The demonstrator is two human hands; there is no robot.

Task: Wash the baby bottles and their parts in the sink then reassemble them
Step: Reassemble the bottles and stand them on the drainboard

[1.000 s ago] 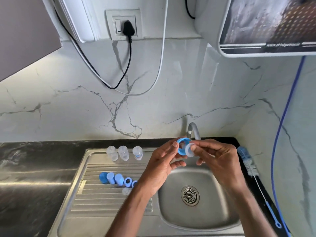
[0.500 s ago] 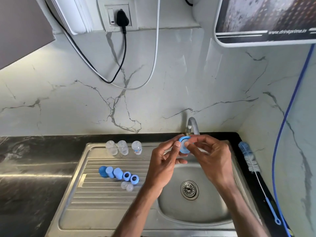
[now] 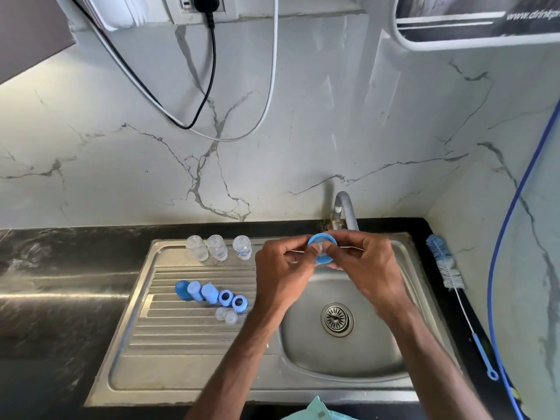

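The fingers (image 3: 300, 252) hide part of the blue ring (image 3: 321, 235); the top edge cuts off the wall socket (image 3: 178, 13).

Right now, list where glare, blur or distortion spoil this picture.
Head view: glare streaks the dark countertop; the clear teats nearly vanish against the steel drainboard; the left hand and right hand pinching the blue ring look slightly soft; wide-angle edges bend.

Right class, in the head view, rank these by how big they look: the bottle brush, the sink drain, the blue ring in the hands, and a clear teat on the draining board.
Largest to smallest:
bottle brush
drain and blue ring: about alike, and the ring is nearer the camera, so unranked
clear teat
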